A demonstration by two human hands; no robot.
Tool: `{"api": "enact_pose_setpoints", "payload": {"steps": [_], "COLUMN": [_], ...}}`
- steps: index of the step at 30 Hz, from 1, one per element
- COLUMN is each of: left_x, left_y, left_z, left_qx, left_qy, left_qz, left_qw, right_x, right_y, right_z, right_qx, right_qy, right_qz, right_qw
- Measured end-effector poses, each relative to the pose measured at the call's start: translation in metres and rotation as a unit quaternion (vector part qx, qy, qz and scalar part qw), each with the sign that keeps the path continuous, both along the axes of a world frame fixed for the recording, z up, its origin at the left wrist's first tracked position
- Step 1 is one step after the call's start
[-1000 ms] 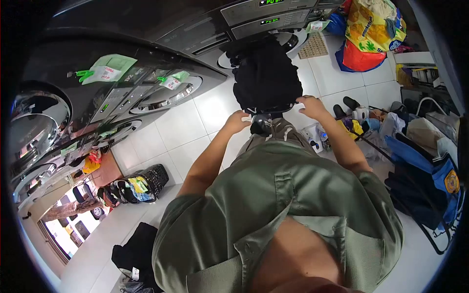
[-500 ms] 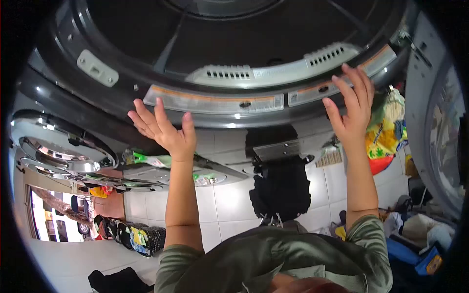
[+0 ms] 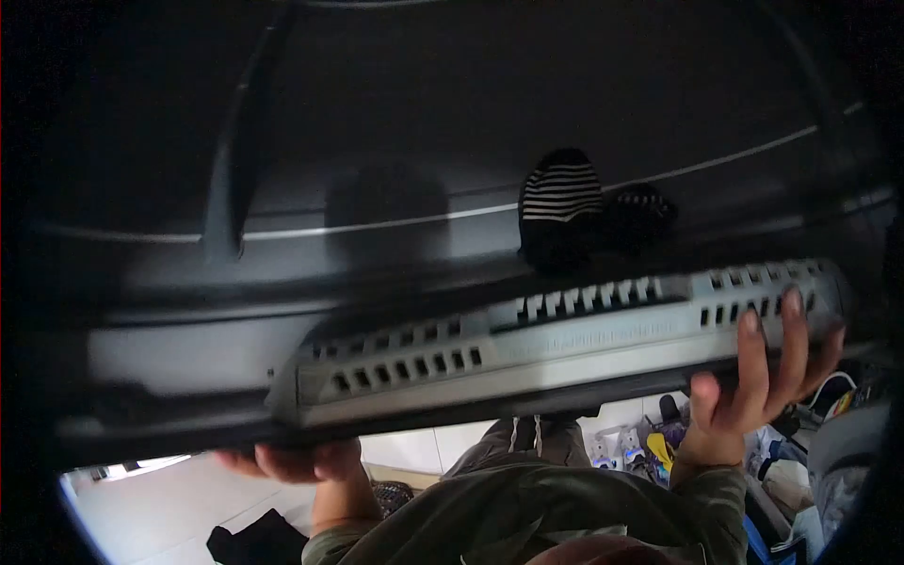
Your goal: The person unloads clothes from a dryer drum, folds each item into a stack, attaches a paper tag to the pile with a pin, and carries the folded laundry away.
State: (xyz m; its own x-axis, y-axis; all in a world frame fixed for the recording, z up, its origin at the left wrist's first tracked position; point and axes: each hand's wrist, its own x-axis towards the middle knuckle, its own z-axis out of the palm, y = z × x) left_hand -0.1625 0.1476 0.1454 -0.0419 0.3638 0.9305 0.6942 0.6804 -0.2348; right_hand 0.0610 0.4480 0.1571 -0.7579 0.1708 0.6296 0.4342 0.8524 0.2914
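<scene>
Black socks with white stripes lie on the dark dryer drum floor: one striped sock [image 3: 562, 202] stands out, with a smaller dark bundle [image 3: 645, 212] beside it. In front of them runs a pale slotted lint filter housing [image 3: 593, 334] along the drum opening. My right hand [image 3: 767, 377] is open, its spread fingers reaching over the right end of that housing. My left hand [image 3: 292, 461] is at the lower left edge of the opening, apparently open. The dark rim hides part of its fingers.
A raised fin [image 3: 226, 179] rises from the drum wall at left. Below the opening, a black cloth [image 3: 259, 539] lies on the pale tiled floor [image 3: 179, 504]. At right are piled clothes [image 3: 786, 480] and a yellow item [image 3: 659, 450].
My head has moved forward into the drum, so the socks now show. My right hand has come over the slotted housing; my left hand has dropped partly behind the rim.
</scene>
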Motion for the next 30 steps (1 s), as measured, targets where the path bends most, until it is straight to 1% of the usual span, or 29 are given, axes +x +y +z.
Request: {"api": "enact_pose_setpoints", "payload": {"steps": [2, 4, 5, 9, 11, 15, 17, 18, 19, 20, 22, 24, 25, 26, 27, 28, 29, 30], "left_x": [-0.005, -0.012, -0.012, -0.024, -0.026, -0.022, -0.018, -0.014, -0.009, -0.004, 0.004, 0.007, 0.001, 0.005, 0.005, 0.006, 0.007, 0.012], "left_y": [0.007, 0.005, 0.003, 0.004, 0.002, -0.004, -0.006, -0.006, -0.007, -0.006, -0.001, 0.001, -0.001, -0.001, 0.000, 0.000, 0.000, -0.001], "left_z": [-0.001, -0.002, -0.004, -0.004, -0.002, 0.000, 0.002, 0.003, 0.006, 0.008, 0.011, 0.015, 0.007, 0.008, 0.010, 0.012, 0.013, 0.011], "left_qx": [-0.009, -0.019, -0.020, -0.026, -0.031, -0.028, -0.027, -0.024, -0.023, -0.027, -0.005, 0.017, 0.041, 0.050, 0.053, 0.056, 0.057, 0.062], "left_qy": [0.001, 0.002, -0.002, 0.000, 0.002, 0.009, 0.017, 0.021, 0.024, 0.028, -0.012, -0.004, -0.023, -0.043, -0.048, -0.052, -0.060, -0.062], "left_qz": [-0.014, -0.021, -0.021, -0.035, -0.041, -0.060, -0.072, -0.072, -0.066, -0.040, -0.040, -0.044, -0.062, -0.042, -0.041, -0.040, -0.042, -0.042], "left_qw": [1.000, 1.000, 1.000, 0.999, 0.999, 0.998, 0.997, 0.997, 0.997, 0.998, 0.999, 0.999, 0.997, 0.997, 0.997, 0.996, 0.996, 0.995], "right_x": [0.004, 0.012, 0.009, -0.005, -0.002, -0.013, 0.003, 0.000, -0.004, -0.005, -0.014, -0.056, -0.083, -0.110, -0.139, -0.159, -0.170, -0.181], "right_y": [-0.004, 0.001, 0.000, 0.009, 0.001, 0.000, -0.014, -0.013, -0.003, -0.003, -0.012, -0.014, -0.021, -0.015, -0.003, -0.006, -0.007, 0.007], "right_z": [0.001, -0.007, -0.010, -0.008, -0.001, 0.004, 0.014, 0.016, -0.001, -0.005, 0.011, 0.053, 0.061, 0.066, 0.060, 0.056, 0.055, 0.037], "right_qx": [0.014, 0.049, 0.048, 0.155, 0.097, 0.087, -0.038, -0.050, -0.034, 0.019, -0.004, -0.021, -0.183, -0.332, -0.417, -0.385, -0.382, -0.370], "right_qy": [-0.034, -0.052, -0.022, -0.036, -0.067, -0.033, -0.065, -0.049, 0.076, 0.157, 0.199, 0.139, 0.098, -0.014, -0.135, -0.236, -0.321, -0.450], "right_qz": [-0.017, -0.011, -0.005, 0.005, -0.019, -0.012, -0.024, -0.025, 0.047, 0.070, 0.124, 0.154, 0.111, 0.092, 0.073, -0.007, -0.042, -0.029], "right_qw": [0.999, 0.997, 0.999, 0.987, 0.993, 0.996, 0.997, 0.997, 0.995, 0.985, 0.972, 0.978, 0.972, 0.939, 0.896, 0.892, 0.866, 0.812]}}
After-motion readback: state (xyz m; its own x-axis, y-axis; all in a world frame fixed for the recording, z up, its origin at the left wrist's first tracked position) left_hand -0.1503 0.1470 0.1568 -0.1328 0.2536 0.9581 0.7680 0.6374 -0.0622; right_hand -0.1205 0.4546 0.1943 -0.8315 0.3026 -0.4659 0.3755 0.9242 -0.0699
